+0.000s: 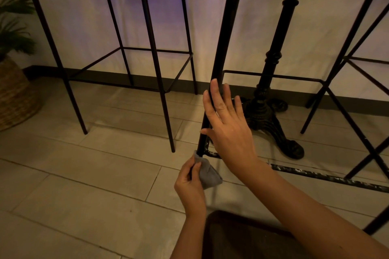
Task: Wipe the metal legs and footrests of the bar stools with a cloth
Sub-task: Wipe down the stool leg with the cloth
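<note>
1. The left hand [190, 185] pinches a bunched grey cloth [207, 171] low against the near stool leg [223, 44], right where the leg meets the footrest [328, 177].
2. The right hand [228, 126] is spread wide, fingers straight, its palm flat to that same leg above the cloth; it grips nothing.
3. The leg is a thick black bar that rises tilted out of the top of the view. The hand covers part of it.
4. The footrest runs off to the right from the leg's lower end. Its black paint looks chipped, with pale flecks along it.
5. Behind the leg stands a cast-iron table base [267, 115], ornate, with spread feet on the floor. Its post sits just beside the leg from here, so the two dark bars crowd each other.
6. To the left stands another stool [155, 54], thin black legs and a square footrest frame, well apart from the hands.
7. More stool legs [347, 48] cross at the right edge.
8. A woven basket [14, 94] with a green plant [14, 25] sits at the far left, by the wall.
9. The floor [84, 174] is pale tile with dark joints. A white wall [84, 17] with a dark skirting runs behind everything.
10. A dark brown flat surface [242, 237] lies at the bottom edge, under the forearms; I cannot tell what it is.
</note>
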